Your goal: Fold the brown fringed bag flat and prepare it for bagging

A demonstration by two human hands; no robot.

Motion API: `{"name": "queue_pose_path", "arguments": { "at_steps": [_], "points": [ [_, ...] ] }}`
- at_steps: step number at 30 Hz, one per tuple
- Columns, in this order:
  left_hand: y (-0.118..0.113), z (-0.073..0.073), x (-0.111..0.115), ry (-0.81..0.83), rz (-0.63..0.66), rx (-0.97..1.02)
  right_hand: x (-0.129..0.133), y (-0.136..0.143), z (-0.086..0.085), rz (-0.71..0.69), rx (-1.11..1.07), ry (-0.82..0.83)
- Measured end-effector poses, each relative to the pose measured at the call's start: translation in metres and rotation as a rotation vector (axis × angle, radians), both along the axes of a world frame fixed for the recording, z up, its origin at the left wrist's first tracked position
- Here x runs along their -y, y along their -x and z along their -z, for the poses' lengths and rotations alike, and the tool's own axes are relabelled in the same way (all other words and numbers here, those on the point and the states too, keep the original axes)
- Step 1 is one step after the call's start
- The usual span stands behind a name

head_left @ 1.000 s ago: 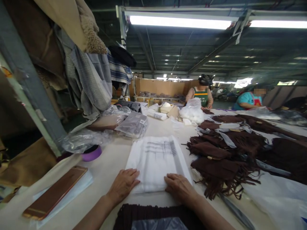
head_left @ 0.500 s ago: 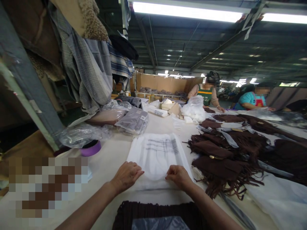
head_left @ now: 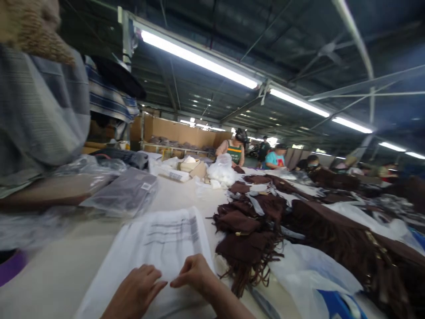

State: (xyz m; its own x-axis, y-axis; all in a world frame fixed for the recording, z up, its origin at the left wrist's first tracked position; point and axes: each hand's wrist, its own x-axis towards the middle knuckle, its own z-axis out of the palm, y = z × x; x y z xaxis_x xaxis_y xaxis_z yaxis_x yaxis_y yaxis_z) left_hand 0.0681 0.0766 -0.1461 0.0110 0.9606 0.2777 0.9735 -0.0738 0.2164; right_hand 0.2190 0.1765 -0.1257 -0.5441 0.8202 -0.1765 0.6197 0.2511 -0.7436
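Hands at near table edge: your left hand [head_left: 134, 292] lies flat, fingers spread, on the flat white printed plastic bag [head_left: 159, 241]. Your right hand [head_left: 194, 274] pinches its near edge w/ fingertips pressed together; dark brown fringed garments [head_left: 247, 230] just right.

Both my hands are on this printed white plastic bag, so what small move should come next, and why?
Probably pinch and lift the top layer of the white bag at its near edge. Your right hand already has fingers curled there, while your left hand lies flat, pinning it. The brown fringed pieces wait beside it.
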Motion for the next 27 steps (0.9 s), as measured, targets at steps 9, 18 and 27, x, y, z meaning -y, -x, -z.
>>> {"name": "queue_pose_path", "arguments": {
  "at_steps": [9, 18, 27],
  "points": [
    [0.023, 0.001, -0.009, 0.082, -0.184, -0.228, 0.011, -0.005, 0.0, -0.112, 0.017, -0.581],
    [0.049, -0.051, 0.047, 0.084, -0.402, -0.201, 0.016, -0.052, -0.008, -0.282, 0.101, -0.875],
    [0.058, -0.052, 0.099, 0.011, -0.724, 0.308, 0.0, -0.096, 0.002, 0.118, -0.212, -0.484]
  ]
}}
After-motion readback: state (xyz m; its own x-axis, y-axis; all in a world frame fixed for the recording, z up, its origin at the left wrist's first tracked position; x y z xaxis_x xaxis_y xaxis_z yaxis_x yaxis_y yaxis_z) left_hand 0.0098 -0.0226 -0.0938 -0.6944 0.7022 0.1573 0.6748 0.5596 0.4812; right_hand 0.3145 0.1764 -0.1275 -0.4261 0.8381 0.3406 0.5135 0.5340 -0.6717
